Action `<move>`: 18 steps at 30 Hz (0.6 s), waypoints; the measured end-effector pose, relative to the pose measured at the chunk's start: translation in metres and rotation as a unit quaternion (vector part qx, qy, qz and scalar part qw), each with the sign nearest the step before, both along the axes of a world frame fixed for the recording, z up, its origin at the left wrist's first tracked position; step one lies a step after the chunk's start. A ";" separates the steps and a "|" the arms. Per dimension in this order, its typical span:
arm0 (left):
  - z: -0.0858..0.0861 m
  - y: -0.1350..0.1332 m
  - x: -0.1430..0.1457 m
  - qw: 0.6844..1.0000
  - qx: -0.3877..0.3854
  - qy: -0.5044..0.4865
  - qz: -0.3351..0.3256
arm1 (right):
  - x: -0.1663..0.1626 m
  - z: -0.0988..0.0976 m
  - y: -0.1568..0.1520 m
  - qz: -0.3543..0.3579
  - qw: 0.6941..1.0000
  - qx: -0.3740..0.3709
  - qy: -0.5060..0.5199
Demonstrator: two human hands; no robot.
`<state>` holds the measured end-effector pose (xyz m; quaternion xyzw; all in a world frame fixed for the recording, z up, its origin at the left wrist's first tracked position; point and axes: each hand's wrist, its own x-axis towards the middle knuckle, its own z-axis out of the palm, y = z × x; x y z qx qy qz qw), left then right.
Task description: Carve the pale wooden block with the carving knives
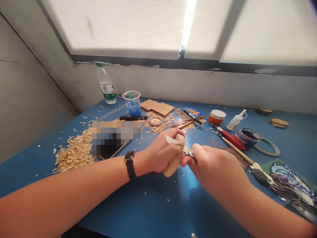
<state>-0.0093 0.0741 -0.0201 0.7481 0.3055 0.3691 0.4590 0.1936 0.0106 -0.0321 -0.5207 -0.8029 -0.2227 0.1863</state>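
Note:
My left hand [164, 152], with a black watch on its wrist, is wrapped round a pale piece of wood [172, 167]. The wood is rounded at its lower end, and much of it is hidden by my fingers. My right hand [210, 162] is closed on a carving knife [191, 153], whose handle is mostly hidden in the palm. Its blade points left and lies against the wood. A pale flat strip [170, 140] shows beyond my left fingers; whether it is blade or shaving I cannot tell.
Wood shavings [74, 152] heap at the left of the blue table [153, 211]. Behind stand a water bottle [107, 87], a plastic cup [133, 107] and flat boards [160, 108]. To the right are an orange jar [216, 118], glue bottle [235, 121], tape roll [272, 147] and keys [260, 178].

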 end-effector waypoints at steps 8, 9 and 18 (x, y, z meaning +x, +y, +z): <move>-0.006 0.001 0.006 0.995 0.043 0.023 0.087 | 0.009 0.005 0.005 -0.033 0.999 -0.026 -0.030; -0.007 0.001 0.005 0.995 0.045 0.029 0.081 | 0.009 0.006 0.006 -0.026 0.999 -0.033 -0.020; -0.002 0.002 -0.009 0.990 0.077 0.083 -0.086 | 0.009 0.029 -0.004 0.116 0.957 -0.259 0.059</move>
